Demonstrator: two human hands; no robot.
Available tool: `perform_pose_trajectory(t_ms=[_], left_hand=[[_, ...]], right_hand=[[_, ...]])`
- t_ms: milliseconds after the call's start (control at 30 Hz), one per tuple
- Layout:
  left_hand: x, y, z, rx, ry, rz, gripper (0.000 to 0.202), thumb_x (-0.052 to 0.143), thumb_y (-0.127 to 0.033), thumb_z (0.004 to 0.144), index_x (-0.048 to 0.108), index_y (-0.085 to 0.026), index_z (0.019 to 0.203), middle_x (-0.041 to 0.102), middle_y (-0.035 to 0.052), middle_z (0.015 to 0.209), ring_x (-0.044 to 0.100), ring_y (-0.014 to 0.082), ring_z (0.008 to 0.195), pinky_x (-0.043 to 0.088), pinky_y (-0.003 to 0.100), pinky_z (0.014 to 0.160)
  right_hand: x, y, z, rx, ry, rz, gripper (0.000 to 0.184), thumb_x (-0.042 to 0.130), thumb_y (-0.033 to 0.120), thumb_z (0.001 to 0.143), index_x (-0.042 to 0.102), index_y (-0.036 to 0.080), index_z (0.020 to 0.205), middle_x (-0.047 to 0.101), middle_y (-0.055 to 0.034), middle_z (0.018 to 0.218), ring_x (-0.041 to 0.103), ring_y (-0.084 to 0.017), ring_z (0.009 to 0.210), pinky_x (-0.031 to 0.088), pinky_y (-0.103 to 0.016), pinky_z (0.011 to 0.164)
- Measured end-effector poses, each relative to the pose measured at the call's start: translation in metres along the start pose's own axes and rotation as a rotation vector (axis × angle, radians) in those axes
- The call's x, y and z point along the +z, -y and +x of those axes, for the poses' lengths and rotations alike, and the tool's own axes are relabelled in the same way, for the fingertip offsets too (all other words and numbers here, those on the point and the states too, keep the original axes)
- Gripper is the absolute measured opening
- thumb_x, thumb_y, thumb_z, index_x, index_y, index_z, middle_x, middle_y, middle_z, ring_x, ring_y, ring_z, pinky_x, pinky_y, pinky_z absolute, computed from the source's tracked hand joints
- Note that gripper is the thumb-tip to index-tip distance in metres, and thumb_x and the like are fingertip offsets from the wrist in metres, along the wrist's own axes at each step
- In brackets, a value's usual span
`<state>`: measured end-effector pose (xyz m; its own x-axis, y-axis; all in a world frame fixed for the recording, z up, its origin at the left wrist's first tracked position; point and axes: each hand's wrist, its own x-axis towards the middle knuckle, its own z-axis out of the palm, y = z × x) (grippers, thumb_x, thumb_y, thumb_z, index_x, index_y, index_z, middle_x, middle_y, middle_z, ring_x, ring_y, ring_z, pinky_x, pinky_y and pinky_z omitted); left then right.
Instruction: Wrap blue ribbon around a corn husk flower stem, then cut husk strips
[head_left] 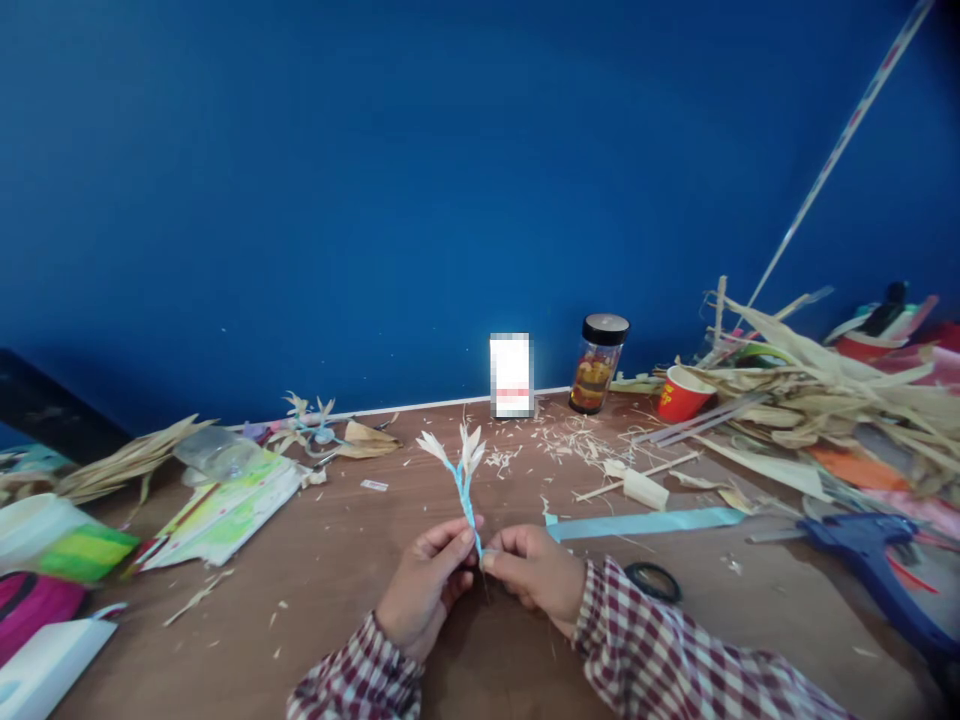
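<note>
My left hand (424, 585) and my right hand (534, 573) meet over the middle of the wooden table (337, 560). Both are closed in a pinch on the lower end of a small stem wrapped in light blue tape (465, 495). The stem stands upright and ends in two pale husk flower buds. A strip of the same light blue ribbon (645, 522) runs from my right hand off to the right across the table. Both wrists wear red and white checked sleeves.
A pile of dried husks (817, 400), a red paper cup (681, 394) and a black-lidded jar (598, 364) stand at the back right. A blue glue gun (874, 560) lies right. Scissors (654, 582) lie by my right sleeve. Papers (225, 510) and a finished twig (315, 425) lie left.
</note>
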<state>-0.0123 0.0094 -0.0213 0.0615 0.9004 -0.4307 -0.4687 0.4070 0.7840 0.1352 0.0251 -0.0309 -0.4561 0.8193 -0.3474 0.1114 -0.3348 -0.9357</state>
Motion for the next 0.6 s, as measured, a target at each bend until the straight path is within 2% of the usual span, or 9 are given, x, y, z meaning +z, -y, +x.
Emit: perform_pose_trajectory(t_ms=[233, 433, 600], left_hand=[[-0.0005, -0.0019, 0.0002, 0.039, -0.002, -0.038, 0.035, 0.079, -0.026, 0.054, 0.071, -0.017, 0.086, 0.063, 0.0009, 0.067, 0.052, 0.0043, 0.053, 0.046, 0.011, 0.045], [0.0016, -0.0066, 0.0002, 0.067, -0.007, -0.06, 0.034, 0.079, -0.027, 0.055, 0.07, -0.014, 0.086, 0.061, 0.0006, 0.065, 0.051, 0.0044, 0.053, 0.045, 0.011, 0.044], [0.0004, -0.0074, -0.0012, 0.075, 0.016, -0.052, 0.031, 0.078, -0.025, 0.055, 0.069, -0.012, 0.082, 0.062, 0.0011, 0.065, 0.05, 0.0036, 0.05, 0.044, 0.011, 0.043]], right_hand=[[0.0, -0.0001, 0.0001, 0.014, 0.0, -0.027, 0.018, 0.055, 0.032, 0.075, 0.052, 0.015, 0.07, 0.034, 0.0105, 0.04, 0.023, -0.003, 0.034, 0.017, -0.017, 0.035], [0.0003, -0.0001, -0.002, -0.006, -0.005, -0.038, 0.018, 0.056, 0.031, 0.075, 0.055, 0.014, 0.07, 0.038, 0.009, 0.043, 0.025, -0.002, 0.035, 0.018, -0.017, 0.037], [-0.0028, -0.0017, -0.0016, -0.002, 0.07, 0.014, 0.022, 0.059, 0.035, 0.073, 0.057, 0.013, 0.073, 0.039, 0.0092, 0.044, 0.026, -0.002, 0.035, 0.018, -0.016, 0.035]])
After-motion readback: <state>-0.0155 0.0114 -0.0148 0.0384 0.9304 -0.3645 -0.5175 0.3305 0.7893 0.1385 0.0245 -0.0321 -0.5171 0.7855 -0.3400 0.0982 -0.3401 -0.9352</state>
